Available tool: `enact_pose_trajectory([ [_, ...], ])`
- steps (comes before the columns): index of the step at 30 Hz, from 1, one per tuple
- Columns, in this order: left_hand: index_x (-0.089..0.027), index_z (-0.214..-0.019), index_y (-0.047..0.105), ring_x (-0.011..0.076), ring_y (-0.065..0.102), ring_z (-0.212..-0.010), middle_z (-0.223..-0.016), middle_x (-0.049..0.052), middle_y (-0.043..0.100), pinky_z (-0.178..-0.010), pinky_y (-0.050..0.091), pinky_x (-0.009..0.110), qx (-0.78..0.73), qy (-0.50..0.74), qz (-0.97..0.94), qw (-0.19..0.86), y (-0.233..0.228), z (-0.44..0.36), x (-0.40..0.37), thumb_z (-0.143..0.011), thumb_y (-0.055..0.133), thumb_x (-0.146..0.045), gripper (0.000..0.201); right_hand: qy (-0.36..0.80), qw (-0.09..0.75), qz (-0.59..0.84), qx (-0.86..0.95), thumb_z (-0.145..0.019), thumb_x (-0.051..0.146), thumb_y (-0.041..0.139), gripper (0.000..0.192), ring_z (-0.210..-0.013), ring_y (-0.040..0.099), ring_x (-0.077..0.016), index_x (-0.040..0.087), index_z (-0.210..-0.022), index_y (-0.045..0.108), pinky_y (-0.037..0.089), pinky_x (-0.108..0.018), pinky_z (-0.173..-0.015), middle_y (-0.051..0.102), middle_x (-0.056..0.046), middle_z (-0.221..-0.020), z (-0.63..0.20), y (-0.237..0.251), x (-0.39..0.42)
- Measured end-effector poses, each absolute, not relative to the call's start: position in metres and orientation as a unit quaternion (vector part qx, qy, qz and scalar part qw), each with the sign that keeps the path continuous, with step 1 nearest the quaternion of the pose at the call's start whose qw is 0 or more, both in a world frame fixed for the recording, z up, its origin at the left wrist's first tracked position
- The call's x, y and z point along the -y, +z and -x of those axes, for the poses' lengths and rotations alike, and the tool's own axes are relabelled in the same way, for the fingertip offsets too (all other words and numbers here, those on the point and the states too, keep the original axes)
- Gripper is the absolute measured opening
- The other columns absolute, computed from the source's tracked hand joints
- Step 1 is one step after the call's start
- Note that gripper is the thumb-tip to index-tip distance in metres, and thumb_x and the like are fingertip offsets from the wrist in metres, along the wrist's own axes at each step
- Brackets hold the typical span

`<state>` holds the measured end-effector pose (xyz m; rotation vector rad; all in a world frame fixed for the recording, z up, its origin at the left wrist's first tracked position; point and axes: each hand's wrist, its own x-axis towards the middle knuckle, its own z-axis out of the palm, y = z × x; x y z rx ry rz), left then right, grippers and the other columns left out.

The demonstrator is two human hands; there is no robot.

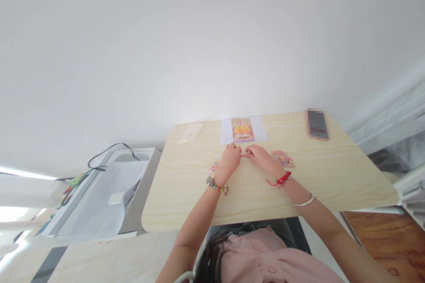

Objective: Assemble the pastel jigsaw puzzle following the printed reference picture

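Observation:
My left hand and my right hand meet over the middle of the table, fingertips closed in a pinch. Between them shows a bit of small pinkish puzzle piece; its outline is too small to make out. One pile of small colourful puzzle pieces lies beside my left hand, partly hidden by it. To the right of my right wrist is a second pile of puzzle pieces, mostly pink and purple. Just beyond my hands, a white sheet with a printed picture of a yellow figure lies flat.
The light wooden table stands against a white wall. A phone lies at its back right, a translucent plastic bag at the back left. Left of the table is a white unit with papers and a black cable.

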<state>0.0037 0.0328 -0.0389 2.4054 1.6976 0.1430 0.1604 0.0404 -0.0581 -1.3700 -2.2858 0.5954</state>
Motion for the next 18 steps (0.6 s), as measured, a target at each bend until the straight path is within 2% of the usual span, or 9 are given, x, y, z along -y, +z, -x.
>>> enact_pose_trajectory([
  [4, -0.015, -0.098, 0.056, 0.0197, 0.045, -0.098, -0.102, 0.01, 0.05, -0.08, 0.042, 0.032, -0.587, 0.054, -0.802, 0.096, -0.041, -0.004, -0.025, -0.08, 0.051, -0.02, 0.018, 0.202, 0.215, 0.505, 0.811, -0.081, 0.018, 0.049, 0.01, -0.08, 0.055, -0.0151, 0.017, -0.088, 0.056, 0.042, -0.028, -0.074, 0.057, -0.005, -0.089, -0.164, -0.056, -0.03],
  [10, -0.013, -0.089, 0.057, 0.0186, 0.046, -0.093, -0.096, 0.011, 0.051, -0.078, 0.042, 0.031, -0.577, 0.056, -0.812, 0.075, -0.047, -0.008, -0.024, -0.085, 0.039, -0.013, 0.018, 0.209, 0.206, 0.508, 0.81, -0.082, 0.02, 0.048, 0.008, -0.082, 0.055, -0.0156, 0.018, -0.079, 0.056, 0.042, -0.028, -0.075, 0.054, -0.004, -0.086, -0.162, -0.054, -0.026],
  [18, -0.011, -0.086, 0.057, 0.0205, 0.046, -0.092, -0.092, 0.011, 0.052, -0.076, 0.042, 0.033, -0.563, 0.045, -0.823, 0.064, -0.045, -0.01, -0.024, -0.083, 0.038, -0.008, 0.019, 0.189, 0.193, 0.498, 0.824, -0.084, 0.018, 0.045, 0.01, -0.08, 0.055, -0.0163, 0.018, -0.078, 0.054, 0.042, -0.029, -0.073, 0.054, -0.005, -0.085, -0.162, -0.056, -0.026],
])
